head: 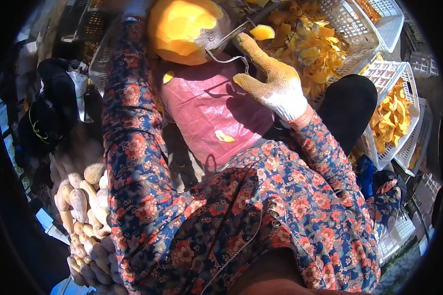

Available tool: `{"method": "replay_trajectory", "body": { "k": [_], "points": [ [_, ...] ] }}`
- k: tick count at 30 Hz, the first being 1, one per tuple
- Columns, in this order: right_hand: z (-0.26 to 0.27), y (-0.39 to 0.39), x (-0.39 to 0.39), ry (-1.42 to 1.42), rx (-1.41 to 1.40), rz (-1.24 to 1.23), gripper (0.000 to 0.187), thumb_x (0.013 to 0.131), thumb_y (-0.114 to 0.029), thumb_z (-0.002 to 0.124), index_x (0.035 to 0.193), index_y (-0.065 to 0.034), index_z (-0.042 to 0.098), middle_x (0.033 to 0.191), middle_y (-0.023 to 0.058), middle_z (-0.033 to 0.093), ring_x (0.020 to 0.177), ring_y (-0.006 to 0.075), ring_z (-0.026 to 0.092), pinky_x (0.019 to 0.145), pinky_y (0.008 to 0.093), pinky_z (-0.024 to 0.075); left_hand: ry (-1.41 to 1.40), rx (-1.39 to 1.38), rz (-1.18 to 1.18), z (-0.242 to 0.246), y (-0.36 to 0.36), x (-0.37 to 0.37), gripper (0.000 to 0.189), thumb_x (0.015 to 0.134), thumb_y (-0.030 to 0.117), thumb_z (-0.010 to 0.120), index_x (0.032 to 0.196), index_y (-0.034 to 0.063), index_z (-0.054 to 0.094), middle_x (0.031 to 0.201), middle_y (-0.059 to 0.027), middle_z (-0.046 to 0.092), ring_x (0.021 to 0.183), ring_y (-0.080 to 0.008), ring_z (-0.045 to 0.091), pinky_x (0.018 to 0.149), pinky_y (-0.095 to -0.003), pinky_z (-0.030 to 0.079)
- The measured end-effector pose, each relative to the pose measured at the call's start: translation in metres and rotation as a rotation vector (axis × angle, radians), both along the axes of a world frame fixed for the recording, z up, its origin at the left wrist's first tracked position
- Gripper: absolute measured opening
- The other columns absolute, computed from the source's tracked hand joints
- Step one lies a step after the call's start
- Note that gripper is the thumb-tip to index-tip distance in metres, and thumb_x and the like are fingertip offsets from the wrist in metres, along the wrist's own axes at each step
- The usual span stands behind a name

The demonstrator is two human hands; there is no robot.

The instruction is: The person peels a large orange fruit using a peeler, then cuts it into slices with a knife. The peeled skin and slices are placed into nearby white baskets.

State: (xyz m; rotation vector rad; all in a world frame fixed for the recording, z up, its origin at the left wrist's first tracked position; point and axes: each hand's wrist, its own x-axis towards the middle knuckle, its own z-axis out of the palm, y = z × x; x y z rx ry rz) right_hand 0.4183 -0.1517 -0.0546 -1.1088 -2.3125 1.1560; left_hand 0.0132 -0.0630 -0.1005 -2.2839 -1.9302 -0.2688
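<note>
A large, mostly peeled orange squash (181, 31) rests at the far end of a pink woven sheet (210, 114) over my lap. Pale unpeeled skin remains around its blossom end. My right hand (273, 79), in a stained white and tan knit glove, holds a metal wire-framed peeler (227, 59) between thumb and forefinger, against the squash's right side. A strip of orange peel (263, 32) is by the peeler's far end. My left arm (133, 92) reaches up along the squash's left side; its hand is out of view past the top edge. Peel scraps (224, 136) lie on the sheet.
To the right, a white plastic crate (358, 33) holds a heap of peelings (306, 44). Another white crate (409, 107) with orange peelings stands nearer. Many whole butternut squashes (85, 210) are piled at my left. Someone in dark clothing (55, 99) is beyond them.
</note>
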Motion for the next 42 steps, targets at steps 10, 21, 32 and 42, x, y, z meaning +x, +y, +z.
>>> {"method": "replay_trajectory", "body": {
  "k": [10, 21, 32, 42],
  "points": [
    [-0.056, -0.007, 0.026, 0.009, -0.088, 0.031, 0.073, 0.088, -0.036, 0.072, 0.154, -0.0206, 0.047, 0.114, 0.0210, 0.073, 0.102, 0.0330, 0.073, 0.087, 0.0394, 0.0580, -0.012, 0.017, -0.020, -0.005, 0.000, 0.006, 0.033, 0.093, 0.014, 0.050, 0.115, 0.0176, 0.074, 0.122, -0.0033, 0.070, 0.123, -0.0227, 0.062, 0.110, -0.0339, 0.045],
    [-0.021, 0.016, -0.014, 0.110, -0.076, 0.088, 0.075, 0.087, -0.033, 0.076, 0.156, -0.0257, 0.046, 0.110, 0.0206, 0.071, 0.101, 0.0354, 0.071, 0.087, 0.0397, 0.0567, -0.001, 0.105, 0.003, -0.012, 0.005, -0.003, 0.033, 0.092, 0.013, 0.051, 0.114, 0.0166, 0.075, 0.119, -0.0019, 0.071, 0.122, -0.0214, 0.063, 0.111, -0.0326, 0.045],
    [-0.023, -0.007, 0.019, -0.273, -0.178, 0.102, 0.080, 0.084, -0.033, 0.080, 0.156, -0.0225, 0.047, 0.130, 0.0218, 0.068, 0.113, 0.0318, 0.070, 0.096, 0.0377, 0.0543, -0.046, 0.180, -0.034, -0.013, -0.007, 0.001, 0.030, 0.091, 0.012, 0.053, 0.111, 0.0189, 0.076, 0.118, -0.0016, 0.071, 0.125, -0.0232, 0.061, 0.114, -0.0348, 0.044],
    [0.015, 0.118, -0.050, 0.181, -0.489, 0.207, 0.053, 0.097, -0.030, 0.070, 0.144, -0.0080, 0.061, 0.099, -0.0004, 0.072, 0.064, 0.0026, 0.054, 0.052, 0.0195, 0.0392, 0.237, 0.141, 0.006, -0.020, -0.017, -0.044, 0.033, 0.097, 0.017, 0.056, 0.128, 0.0122, 0.068, 0.148, -0.0060, 0.058, 0.138, -0.0337, 0.051, 0.114, -0.0419, 0.044]
  ]
}}
